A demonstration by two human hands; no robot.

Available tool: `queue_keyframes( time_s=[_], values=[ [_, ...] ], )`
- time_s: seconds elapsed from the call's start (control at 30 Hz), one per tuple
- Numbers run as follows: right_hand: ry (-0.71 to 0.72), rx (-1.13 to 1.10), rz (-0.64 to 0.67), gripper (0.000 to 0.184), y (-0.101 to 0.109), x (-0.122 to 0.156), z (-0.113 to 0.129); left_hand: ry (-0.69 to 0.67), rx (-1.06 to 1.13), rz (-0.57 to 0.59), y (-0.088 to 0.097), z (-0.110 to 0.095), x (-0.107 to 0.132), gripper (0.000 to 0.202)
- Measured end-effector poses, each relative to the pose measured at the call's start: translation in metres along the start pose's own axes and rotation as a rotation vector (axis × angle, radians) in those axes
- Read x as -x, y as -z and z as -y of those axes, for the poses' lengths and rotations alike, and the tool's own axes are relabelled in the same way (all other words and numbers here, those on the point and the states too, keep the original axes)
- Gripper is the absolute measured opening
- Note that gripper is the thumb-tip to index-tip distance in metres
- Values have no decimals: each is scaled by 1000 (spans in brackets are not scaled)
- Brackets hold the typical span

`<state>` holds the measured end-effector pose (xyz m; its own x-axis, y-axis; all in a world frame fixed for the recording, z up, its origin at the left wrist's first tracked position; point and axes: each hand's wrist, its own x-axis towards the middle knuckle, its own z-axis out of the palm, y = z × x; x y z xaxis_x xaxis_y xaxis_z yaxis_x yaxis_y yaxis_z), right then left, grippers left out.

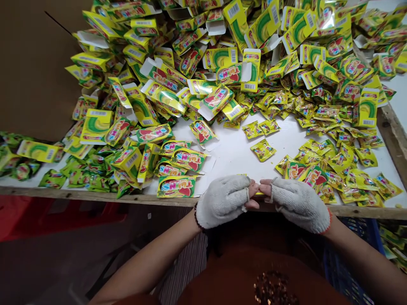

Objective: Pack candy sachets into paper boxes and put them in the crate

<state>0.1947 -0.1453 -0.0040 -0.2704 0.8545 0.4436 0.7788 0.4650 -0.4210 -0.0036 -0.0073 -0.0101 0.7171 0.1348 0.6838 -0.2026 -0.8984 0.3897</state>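
The gloved left hand and right hand are pinching a mostly hidden yellow sachet between their fingers, near the edge of the desk. Loose sachets are lying just right of the fingers; a slipping pinch could be losing it among them.

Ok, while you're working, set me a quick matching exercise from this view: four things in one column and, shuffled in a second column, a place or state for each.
Things:
1. left hand's white knit glove
2. right hand's white knit glove
3. blue plastic crate
4. yellow printed cartons

Places and states:
A. red-edged cuff
B. heaped at the far side of the table
C. dark-edged cuff
D. below the table's near edge, at the right

Pairs: 1-C, 2-A, 3-D, 4-B
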Motion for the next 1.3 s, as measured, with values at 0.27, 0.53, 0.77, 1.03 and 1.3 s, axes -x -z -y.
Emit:
queue_keyframes(
  time_s=[0.27, 0.53, 0.77, 1.03, 1.3],
  values=[
    [-101, 11, 36, 40, 1, -9, 8, 141, 137, 98, -6, -3, 6, 44],
    [-811, -29, -302, 24, 39, 4, -9, 467, -469, 448, 61, 33, -3, 29],
    [-591, 467, -360, 27, 72, 6, -18, 530, -578, 672, 93, 64, -3, 41],
    [-355, -30, -332, 36, 2, -22, 36, 747, -258, 320, 71, 34, -36, 27],
    [-589, -488, -494, 53, -62, -24, 26, 1046, 682, -208, -19, -16, -9, 42]
  ],
)
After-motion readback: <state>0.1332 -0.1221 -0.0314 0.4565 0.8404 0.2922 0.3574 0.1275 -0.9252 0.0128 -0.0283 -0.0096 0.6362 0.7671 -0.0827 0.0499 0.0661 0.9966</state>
